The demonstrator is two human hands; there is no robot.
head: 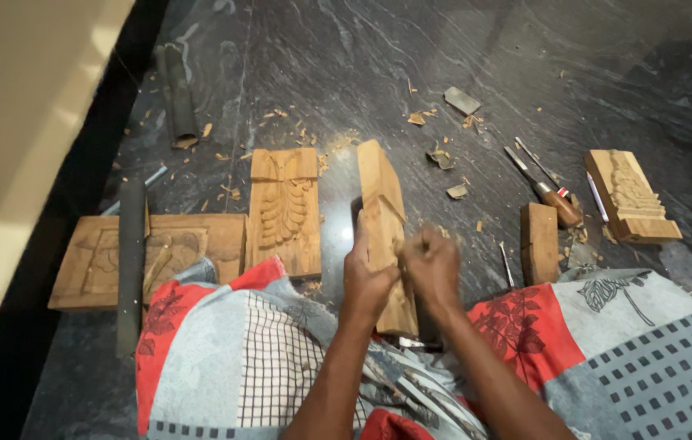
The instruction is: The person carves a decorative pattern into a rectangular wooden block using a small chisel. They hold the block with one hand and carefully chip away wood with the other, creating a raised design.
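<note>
Between the person's knees, a long wooden block [384, 236] is standing propped lengthwise on the dark stone floor [346, 73], with the left hand [365, 281] closing round its near end and the right hand [431, 265] pressing against its right edge, fingers curled on something too blurred to identify. Judging by its plain faces, this block is appearing barely worked, whereas the leaf-carved panel [285, 208] just left and the carved tower piece [631, 195] far right are looking well advanced. Chisels [546, 183] and wood chips [444, 155] are lying beyond.

Bare forearms, patterned red-grey-white wrap [281, 358]
</note>
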